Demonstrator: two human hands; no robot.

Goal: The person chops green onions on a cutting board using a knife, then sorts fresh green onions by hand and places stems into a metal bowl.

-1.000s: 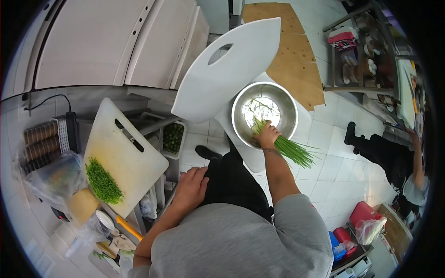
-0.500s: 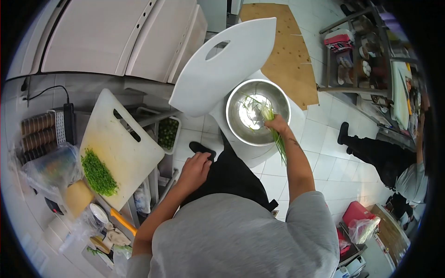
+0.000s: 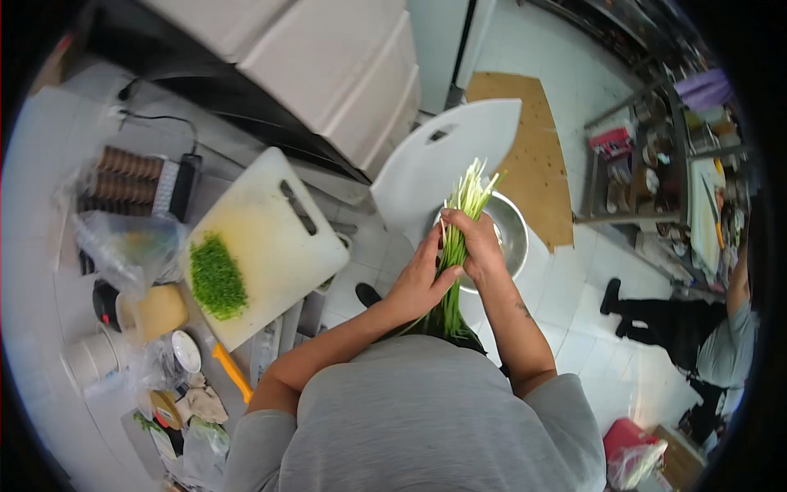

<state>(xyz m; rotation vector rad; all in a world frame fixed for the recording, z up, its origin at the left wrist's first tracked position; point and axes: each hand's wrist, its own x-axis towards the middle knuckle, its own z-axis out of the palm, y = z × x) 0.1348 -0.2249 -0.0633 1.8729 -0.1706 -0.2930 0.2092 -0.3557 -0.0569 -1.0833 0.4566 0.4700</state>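
Observation:
A bunch of chives (image 3: 453, 283), long green leaves with pale stem ends uppermost, is held in front of my body. My right hand (image 3: 477, 242) wraps round the bunch just below the pale ends. Against the other side of the stalks, my left hand (image 3: 416, 281) has its fingers and thumb closed round them. Partly behind my right hand is a steel bowl (image 3: 513, 234), resting on the seat of a white plastic chair (image 3: 426, 164). My hands and the bunch cover most of the bowl's inside.
To the left, a white cutting board (image 3: 275, 225) bears a heap of finely chopped greens (image 3: 218, 277). An orange-handled knife (image 3: 233, 373) lies by it, among tubs and plastic bags. Cardboard (image 3: 529, 156) covers some floor ahead. Another person (image 3: 672, 328) stands at the right near metal shelving (image 3: 631, 217).
My right hand has lifted the chives out of the bowl toward my body. My left hand has come over from beside my leg and closed on them. The view has shifted.

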